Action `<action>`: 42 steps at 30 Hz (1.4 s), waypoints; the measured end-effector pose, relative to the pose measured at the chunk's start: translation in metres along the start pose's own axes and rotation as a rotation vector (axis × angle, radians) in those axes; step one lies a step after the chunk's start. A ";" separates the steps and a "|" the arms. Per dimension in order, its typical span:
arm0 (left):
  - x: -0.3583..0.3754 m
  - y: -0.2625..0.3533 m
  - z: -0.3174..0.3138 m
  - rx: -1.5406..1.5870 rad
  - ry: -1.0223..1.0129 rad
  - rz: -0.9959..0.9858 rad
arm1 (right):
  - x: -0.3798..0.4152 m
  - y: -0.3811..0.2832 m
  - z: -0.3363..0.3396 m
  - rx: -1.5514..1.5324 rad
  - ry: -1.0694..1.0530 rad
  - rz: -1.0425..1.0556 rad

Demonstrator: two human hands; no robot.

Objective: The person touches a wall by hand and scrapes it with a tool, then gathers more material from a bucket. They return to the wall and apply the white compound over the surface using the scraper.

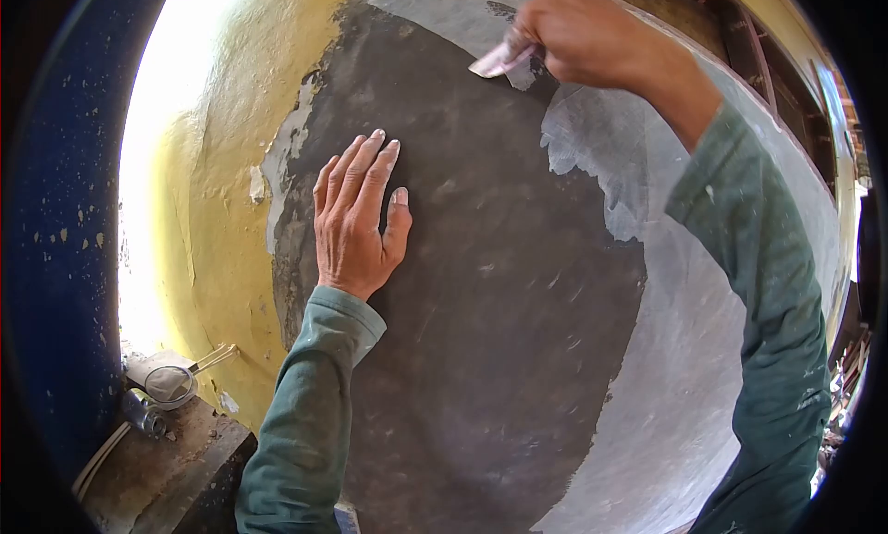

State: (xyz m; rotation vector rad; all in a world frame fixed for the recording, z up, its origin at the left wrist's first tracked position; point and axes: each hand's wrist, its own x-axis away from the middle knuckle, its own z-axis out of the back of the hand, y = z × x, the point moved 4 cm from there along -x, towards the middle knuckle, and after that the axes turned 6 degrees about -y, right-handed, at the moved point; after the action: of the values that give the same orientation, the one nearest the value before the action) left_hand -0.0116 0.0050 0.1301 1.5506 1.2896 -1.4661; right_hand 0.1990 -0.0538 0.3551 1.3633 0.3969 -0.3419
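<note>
My left hand [356, 215] lies flat against a dark grey patch of wall [472, 257], its fingers stretched out and whitened at the tips. Up at the top right, my right hand [583, 36] is closed around a putty knife [504, 61] with a pale, smeared blade. The blade's edge is at the dark surface, close to where it meets a lighter grey coat [694, 303]. That coat runs across the top and down the right side with ragged edges. My fingers hide most of the knife's handle.
Yellow painted wall [231, 164] peels along the left, beside a dark blue panel [65, 210]. A ledge [176, 469] at the lower left carries a small strainer [171, 384] and a metal can [145, 412]. Wooden framing [740, 35] stands at the upper right.
</note>
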 end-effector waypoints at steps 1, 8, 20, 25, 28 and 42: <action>-0.001 0.000 0.001 -0.007 -0.001 0.000 | 0.011 -0.004 0.001 -0.004 0.006 0.003; -0.033 -0.010 -0.013 -0.131 -0.023 0.048 | 0.065 -0.020 0.011 0.061 -0.018 -0.053; -0.017 0.039 -0.008 0.121 -0.329 -0.227 | 0.045 0.017 0.056 -0.243 0.087 -0.141; 0.003 0.044 -0.009 0.007 -0.374 -0.173 | -0.018 0.044 0.049 0.054 0.083 -0.252; 0.013 0.044 -0.006 -0.006 -0.377 -0.143 | -0.047 0.033 0.032 0.120 0.126 -0.278; 0.045 0.035 0.005 -0.014 -0.376 -0.052 | 0.009 -0.084 -0.019 0.247 0.094 -0.244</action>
State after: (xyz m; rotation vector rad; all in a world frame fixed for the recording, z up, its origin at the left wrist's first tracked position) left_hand 0.0147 -0.0009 0.0799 1.1663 1.1183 -1.6799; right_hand 0.1664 -0.0497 0.2745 1.5798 0.6178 -0.5436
